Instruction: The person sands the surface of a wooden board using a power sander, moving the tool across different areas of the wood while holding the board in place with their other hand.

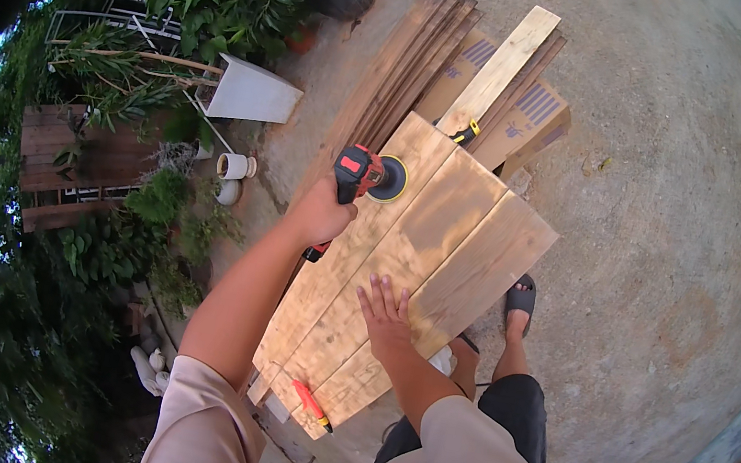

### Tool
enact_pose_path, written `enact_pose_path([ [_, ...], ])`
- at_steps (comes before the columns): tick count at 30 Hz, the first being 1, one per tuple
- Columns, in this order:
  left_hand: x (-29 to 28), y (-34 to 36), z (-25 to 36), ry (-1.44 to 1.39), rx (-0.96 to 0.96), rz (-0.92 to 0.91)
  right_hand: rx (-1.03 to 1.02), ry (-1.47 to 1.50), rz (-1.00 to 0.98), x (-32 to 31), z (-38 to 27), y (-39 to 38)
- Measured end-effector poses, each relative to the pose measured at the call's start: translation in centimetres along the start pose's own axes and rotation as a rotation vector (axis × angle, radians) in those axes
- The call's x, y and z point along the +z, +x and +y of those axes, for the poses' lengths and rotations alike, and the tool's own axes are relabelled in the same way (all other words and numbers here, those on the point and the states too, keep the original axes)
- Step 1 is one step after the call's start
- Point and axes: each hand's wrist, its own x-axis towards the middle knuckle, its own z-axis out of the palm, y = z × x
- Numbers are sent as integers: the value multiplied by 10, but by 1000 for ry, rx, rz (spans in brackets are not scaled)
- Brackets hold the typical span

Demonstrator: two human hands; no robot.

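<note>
My left hand (pixel 320 216) is wrapped round the grip of a red and black cordless sander (pixel 359 170). The tool's round, yellow-edged pad (pixel 389 180) rests against the left board of a wooden panel (pixel 449 225), near its far end. Fingers spread, my right hand (pixel 388 317) lies flat on the panel's middle. The panel is made of several boards side by side; its right board looks greyer, and a darker patch shows on the middle one. On the near end lies a red and yellow tool (pixel 311 404) with a dark tip, whose kind I cannot tell.
A black and yellow clamp (pixel 467 133) sits at the panel's far edge. Beyond are a pale plank (pixel 503 68), stacked brown boards (pixel 396 71) and cardboard boxes (pixel 528 121). Plants and a white planter (pixel 257 93) stand left. My sandalled foot (pixel 522 299) is right of the panel.
</note>
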Motion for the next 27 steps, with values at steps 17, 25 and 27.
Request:
enact_pose_path([
  [17, 85, -186, -151, -108, -199, 419, -138, 164, -444, -72, 13, 6],
  [25, 179, -241, -174, -43, -146, 611, -92, -70, -104, -94, 47, -51],
  [27, 194, -244, -177, -101, -162, 558, 57, -86, -56, -94, 55, -67],
])
